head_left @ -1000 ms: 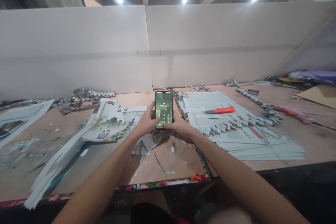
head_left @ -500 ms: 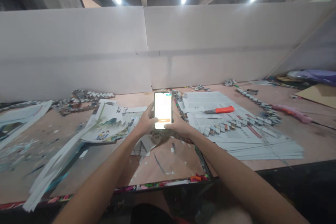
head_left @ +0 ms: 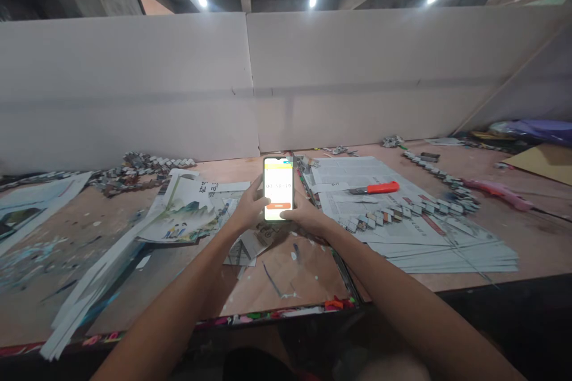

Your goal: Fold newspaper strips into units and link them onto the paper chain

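Upright between my hands is a smartphone [head_left: 278,181], its lit screen facing me with a row of digits and an orange button low down. My left hand [head_left: 250,205] grips its left edge, thumb at the lower left of the screen. On the other edge my right hand [head_left: 304,211] is closed too, its thumb over the bottom right corner. Most fingers are hidden behind the phone. Scraps of printed paper [head_left: 257,242] lie on the table below it. To the right, an orange-handled utility knife [head_left: 379,188] rests on stacked newspaper sheets [head_left: 357,169].
A folded-paper chain [head_left: 393,212] curves across the newspaper. A pink glue gun [head_left: 500,193] with a cord lies right of it. Another folded-paper chain [head_left: 143,166] is heaped at the left, behind an illustrated sheet [head_left: 187,214] and long paper strips [head_left: 98,274]. White panels [head_left: 357,71] stand behind the table.
The phone screen has gone from washed-out white to showing readable digits and a yellow band at the top. Both hands keep nearly the same place.
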The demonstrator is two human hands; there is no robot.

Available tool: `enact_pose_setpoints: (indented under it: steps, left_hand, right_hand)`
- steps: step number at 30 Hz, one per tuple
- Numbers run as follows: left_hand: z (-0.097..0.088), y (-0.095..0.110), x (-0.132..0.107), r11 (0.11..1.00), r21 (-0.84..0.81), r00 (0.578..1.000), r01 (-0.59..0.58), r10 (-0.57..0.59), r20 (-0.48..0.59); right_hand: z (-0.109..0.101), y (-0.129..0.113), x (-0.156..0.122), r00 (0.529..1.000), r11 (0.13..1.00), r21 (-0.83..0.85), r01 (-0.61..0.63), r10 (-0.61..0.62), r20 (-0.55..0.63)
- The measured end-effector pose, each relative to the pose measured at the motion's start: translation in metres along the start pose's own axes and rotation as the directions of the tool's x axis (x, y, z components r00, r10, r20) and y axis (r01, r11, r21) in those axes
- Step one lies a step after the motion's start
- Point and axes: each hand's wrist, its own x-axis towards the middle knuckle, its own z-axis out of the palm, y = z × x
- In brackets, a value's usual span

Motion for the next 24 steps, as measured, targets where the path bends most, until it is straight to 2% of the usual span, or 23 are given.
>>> enact_pose_setpoints:
  steps: [5, 10, 18, 24]
  left_hand:
    - [-0.001, -0.003, 0.002, 0.999, -0.001, 0.998, 0.041, -0.041, -0.049]
    - [-0.004, -0.005, 0.003, 0.999, 0.036, 0.993, 0.035, -0.031, -0.111]
    - [-0.008, -0.002, 0.003, 1.0, 0.013, 0.996, -0.017, 0.018, -0.087]
    - [-0.013, -0.004, 0.006, 0.995, 0.088, 0.996, -0.055, 0.061, -0.06]
  right_hand:
    - [0.0, 0.002, -0.002, 1.0, 0.999, 0.023, -0.024, 0.024, 0.01]
    - [0.0, 0.001, -0.001, 0.998, 0.998, 0.014, -0.06, 0.06, -0.004]
    - [0.002, -0.004, 0.002, 1.0, 0.999, 0.027, -0.019, 0.019, 0.004]
    - [0.001, 0.001, 0.001, 1.0, 0.999, 0.031, 0.005, -0.005, -0.008]
